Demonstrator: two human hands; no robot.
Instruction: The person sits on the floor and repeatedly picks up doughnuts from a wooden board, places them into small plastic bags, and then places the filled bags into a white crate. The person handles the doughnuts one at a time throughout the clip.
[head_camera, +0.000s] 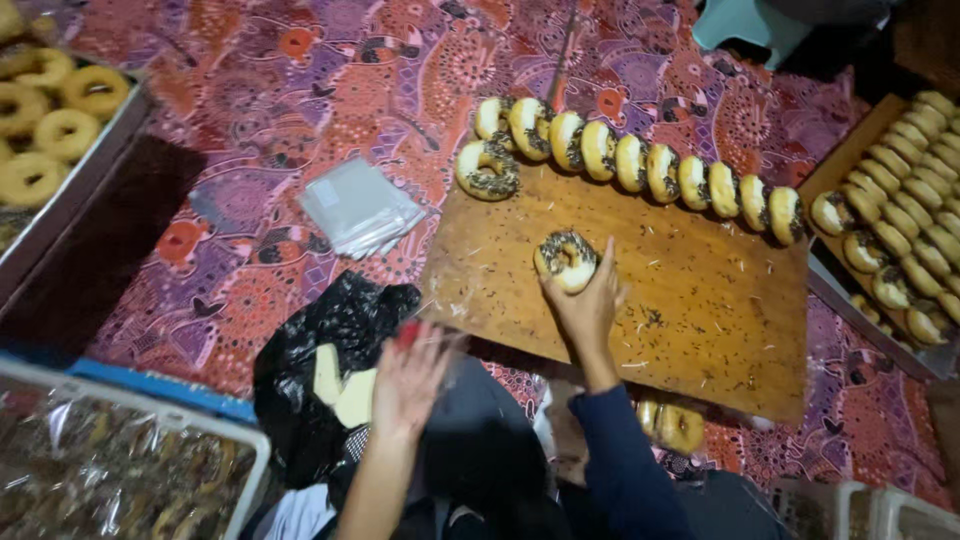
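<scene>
Patterned purple-red cloth (300, 90) covers the floor; a wooden board (700, 300) lies on it. Right hand (585, 300): grip closed around a sprinkle-topped doughnut (565, 258), held at the board's near-left part, apart from the row of doughnuts (640, 160) standing on edge along the far side. Left hand (408, 380): blurred, fingers spread, holding nothing, above a black plastic bag (330, 340).

Step, by my reading: one doughnut picked off the board for handling. Any move from here calls for a gentle hold so the topping stays on.

Room: board centre bare, bar crumbs. Clear bags (360, 208) lie left of the board; trays of doughnuts (905, 200) crowd the right edge, more (50, 110) far left.
</scene>
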